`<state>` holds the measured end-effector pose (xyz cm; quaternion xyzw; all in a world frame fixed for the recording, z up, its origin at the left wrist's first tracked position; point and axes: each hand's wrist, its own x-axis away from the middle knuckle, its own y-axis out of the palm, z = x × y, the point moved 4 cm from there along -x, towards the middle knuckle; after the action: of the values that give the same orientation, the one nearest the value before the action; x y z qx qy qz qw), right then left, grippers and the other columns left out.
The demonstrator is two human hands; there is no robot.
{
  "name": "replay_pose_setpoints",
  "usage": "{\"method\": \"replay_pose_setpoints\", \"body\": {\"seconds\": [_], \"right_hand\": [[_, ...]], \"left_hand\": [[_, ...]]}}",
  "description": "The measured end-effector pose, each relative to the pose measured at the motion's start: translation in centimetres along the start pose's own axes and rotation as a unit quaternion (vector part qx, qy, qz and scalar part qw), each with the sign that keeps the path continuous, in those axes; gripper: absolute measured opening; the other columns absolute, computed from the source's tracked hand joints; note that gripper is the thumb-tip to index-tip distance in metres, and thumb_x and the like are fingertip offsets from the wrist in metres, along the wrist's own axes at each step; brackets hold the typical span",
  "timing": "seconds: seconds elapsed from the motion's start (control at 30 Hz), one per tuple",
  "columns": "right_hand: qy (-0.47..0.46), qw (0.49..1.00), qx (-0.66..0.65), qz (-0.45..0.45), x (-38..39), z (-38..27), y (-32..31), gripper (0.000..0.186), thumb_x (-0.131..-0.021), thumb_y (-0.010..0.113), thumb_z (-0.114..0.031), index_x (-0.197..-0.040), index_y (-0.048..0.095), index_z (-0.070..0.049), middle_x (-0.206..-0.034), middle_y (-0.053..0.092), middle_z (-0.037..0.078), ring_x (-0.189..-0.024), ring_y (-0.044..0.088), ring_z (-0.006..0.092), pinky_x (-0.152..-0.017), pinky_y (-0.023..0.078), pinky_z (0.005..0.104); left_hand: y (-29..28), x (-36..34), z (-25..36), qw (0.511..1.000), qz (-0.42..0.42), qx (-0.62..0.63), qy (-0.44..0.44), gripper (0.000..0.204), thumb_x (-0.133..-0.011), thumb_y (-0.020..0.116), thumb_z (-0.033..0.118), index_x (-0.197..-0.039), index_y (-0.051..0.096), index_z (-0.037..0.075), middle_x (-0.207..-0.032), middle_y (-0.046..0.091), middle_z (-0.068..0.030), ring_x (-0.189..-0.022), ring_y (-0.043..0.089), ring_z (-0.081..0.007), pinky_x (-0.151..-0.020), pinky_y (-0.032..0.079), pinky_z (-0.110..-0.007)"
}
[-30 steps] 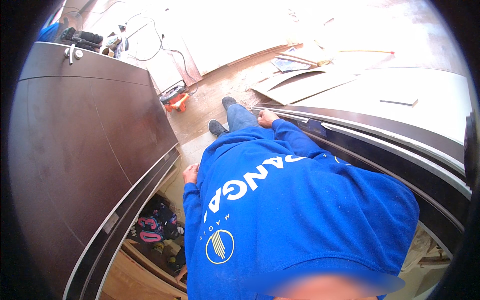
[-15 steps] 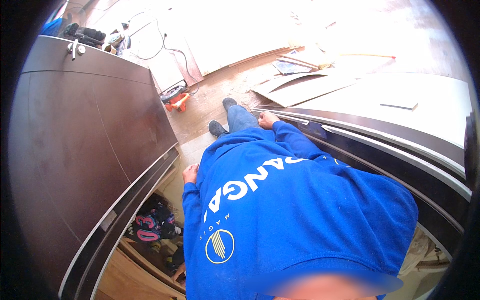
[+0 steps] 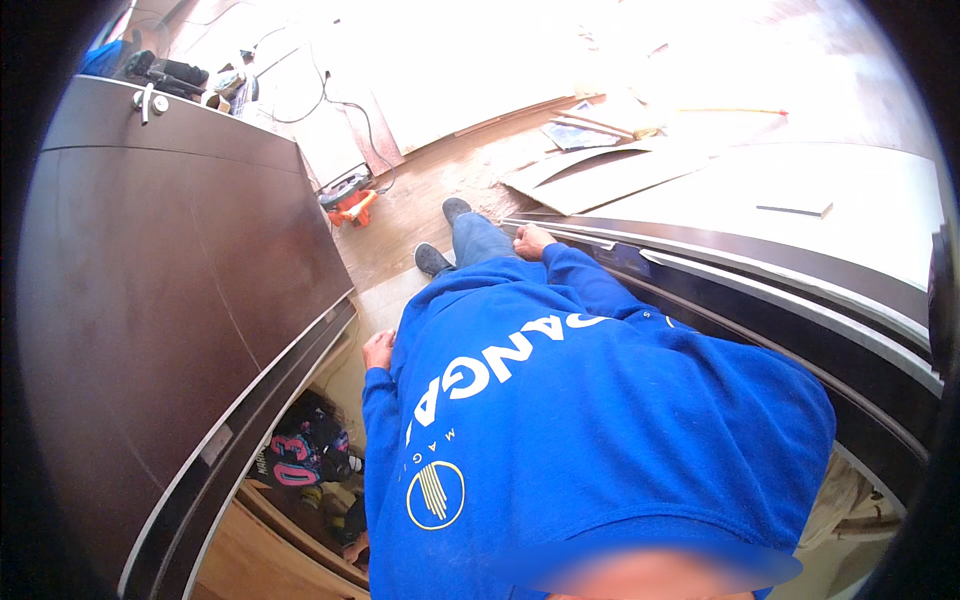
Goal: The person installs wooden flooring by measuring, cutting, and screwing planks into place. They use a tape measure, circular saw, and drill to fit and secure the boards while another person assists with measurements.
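Observation:
My left hand [image 3: 379,349] hangs low beside my blue sweatshirt [image 3: 560,420], its fingers curled in. Whatever it may hold is hidden. Near it on the left stands a dark brown door [image 3: 170,290] with a silver lever handle [image 3: 148,103]. My right hand [image 3: 533,241] is closed beside the end of a dark door frame [image 3: 740,315] with pale metal edging. The fingertips point down and away, so I cannot make out what is in them, or whether they touch the frame. My legs [image 3: 480,238] are in jeans and dark shoes.
An orange and black power tool [image 3: 350,203] with a cord lies on the wooden floor [image 3: 400,222]. Bent cardboard sheets [image 3: 610,178] and thin wood strips [image 3: 598,124] lie ahead. A dark patterned garment [image 3: 300,450] lies lower left, beside wooden boards [image 3: 265,555].

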<state>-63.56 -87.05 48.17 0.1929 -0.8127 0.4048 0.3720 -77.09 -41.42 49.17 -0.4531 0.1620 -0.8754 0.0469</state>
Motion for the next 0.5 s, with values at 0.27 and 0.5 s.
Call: {"method": "replay_pose_setpoints", "body": {"seconds": [0.27, 0.5], "right_hand": [[0.008, 1.0, 0.006, -0.008, 0.2, -0.2, -0.2, 0.031, -0.08, 0.059, -0.019, -0.101, 0.073, 0.0, -0.102, 0.071, 0.025, -0.096, 0.069, 0.036, -0.086, 0.054, 0.0436], [0.005, 1.0, -0.01, 0.006, 0.5, -0.3, -0.3, 0.024, -0.083, 0.062, -0.019, -0.095, 0.073, 0.0, -0.093, 0.072, 0.024, -0.09, 0.071, 0.0348, -0.083, 0.054, 0.0422]], "left_hand": [[-0.1, -0.9, -1.0, 1.0, 0.003, 0.006, 0.011, 0.026, -0.088, 0.071, 0.022, -0.1, 0.075, -0.001, -0.088, 0.074, -0.0076, -0.077, 0.065, -0.014, -0.073, 0.052, -0.028], [-0.2, -0.4, -0.4, 0.998, 0.019, -0.057, 0.027, 0.025, -0.088, 0.071, 0.021, -0.099, 0.075, -0.001, -0.087, 0.073, -0.0076, -0.076, 0.065, -0.0148, -0.071, 0.052, -0.028]]}}
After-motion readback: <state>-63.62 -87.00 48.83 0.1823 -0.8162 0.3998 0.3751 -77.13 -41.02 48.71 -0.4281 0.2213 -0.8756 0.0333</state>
